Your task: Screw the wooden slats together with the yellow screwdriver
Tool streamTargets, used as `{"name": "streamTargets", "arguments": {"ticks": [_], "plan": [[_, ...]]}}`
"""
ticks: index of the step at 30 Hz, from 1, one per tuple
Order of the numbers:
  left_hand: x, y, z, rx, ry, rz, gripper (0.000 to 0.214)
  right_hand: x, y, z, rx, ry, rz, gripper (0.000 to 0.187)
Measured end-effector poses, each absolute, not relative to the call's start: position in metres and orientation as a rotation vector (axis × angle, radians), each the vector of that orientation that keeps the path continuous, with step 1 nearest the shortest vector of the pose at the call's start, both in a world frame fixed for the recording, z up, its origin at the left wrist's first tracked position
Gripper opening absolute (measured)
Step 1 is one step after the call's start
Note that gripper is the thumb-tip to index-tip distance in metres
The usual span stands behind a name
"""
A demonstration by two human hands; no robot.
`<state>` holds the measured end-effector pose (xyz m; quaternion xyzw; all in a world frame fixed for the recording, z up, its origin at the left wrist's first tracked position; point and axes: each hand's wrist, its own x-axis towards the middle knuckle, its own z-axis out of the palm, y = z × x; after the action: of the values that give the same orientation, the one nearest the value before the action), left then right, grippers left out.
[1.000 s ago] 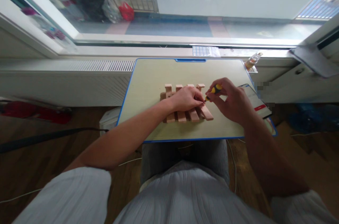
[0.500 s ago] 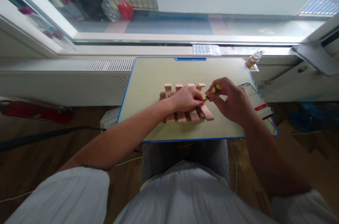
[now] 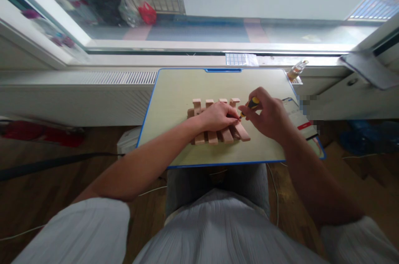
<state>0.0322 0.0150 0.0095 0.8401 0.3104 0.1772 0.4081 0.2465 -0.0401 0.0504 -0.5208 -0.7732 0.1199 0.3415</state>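
Note:
A small wooden rack [image 3: 226,135] of several pale slats with hooked upper ends lies on the board. My left hand [image 3: 219,116] rests across it, with thumb and fingertips pinched together over the rightmost slat [image 3: 242,132]; whatever is between them is too small to make out. In my right hand [image 3: 268,113] is a screwdriver [image 3: 254,102] with a yellow and black handle, gripped by the fingers. It slants down to the left, and its tip meets the slat right beside my left fingertips. The exact contact point is partly hidden.
The pale tabletop [image 3: 179,89] has a blue edge. A tablet-like device [image 3: 298,115] lies at its right, partly behind my right hand. A clear bottle [image 3: 296,70] stands past the far right corner. Behind are a radiator [image 3: 120,77] and the window sill [image 3: 156,59].
My right hand has shifted its hold slightly around the screwdriver handle, with the fingers turned a little. My left hand and the wooden rack stay in place.

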Motion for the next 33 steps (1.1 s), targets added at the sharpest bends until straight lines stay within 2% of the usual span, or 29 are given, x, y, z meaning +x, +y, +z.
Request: {"name": "streamTargets", "arguments": {"ticks": [6, 13, 15, 19, 22, 24, 29, 33], "plan": [[0.031, 0.016, 0.007, 2.109, 0.763, 0.444, 0.023, 0.240, -0.031, 0.049, -1.408, -2.007, 0.154, 0.038], [0.031, 0.016, 0.003, 1.983, 0.725, 0.498, 0.028, 0.239, -0.034, 0.046, -1.458, -1.931, 0.085, 0.046], [0.031, 0.016, 0.001, 1.979, 0.701, 0.507, 0.026, 0.240, -0.036, 0.050, -1.483, -1.949, 0.109, 0.043], [0.030, 0.016, 0.002, 2.006, 0.701, 0.492, 0.028, 0.248, -0.041, 0.067, -1.427, -1.998, 0.324, 0.025], [0.029, 0.015, 0.006, 1.993, 0.690, 0.480, 0.031, 0.255, -0.046, 0.079, -1.321, -2.082, 0.538, 0.032], [0.029, 0.014, 0.008, 2.010, 0.690, 0.473, 0.031, 0.257, -0.049, 0.084, -1.296, -2.123, 0.591, 0.027], [0.029, 0.012, 0.013, 2.008, 0.731, 0.503, 0.029, 0.256, -0.051, 0.084, -1.361, -2.128, 0.421, 0.012], [0.028, 0.011, 0.016, 1.924, 0.746, 0.519, 0.030, 0.254, -0.046, 0.073, -1.435, -2.112, 0.238, 0.024]]}}
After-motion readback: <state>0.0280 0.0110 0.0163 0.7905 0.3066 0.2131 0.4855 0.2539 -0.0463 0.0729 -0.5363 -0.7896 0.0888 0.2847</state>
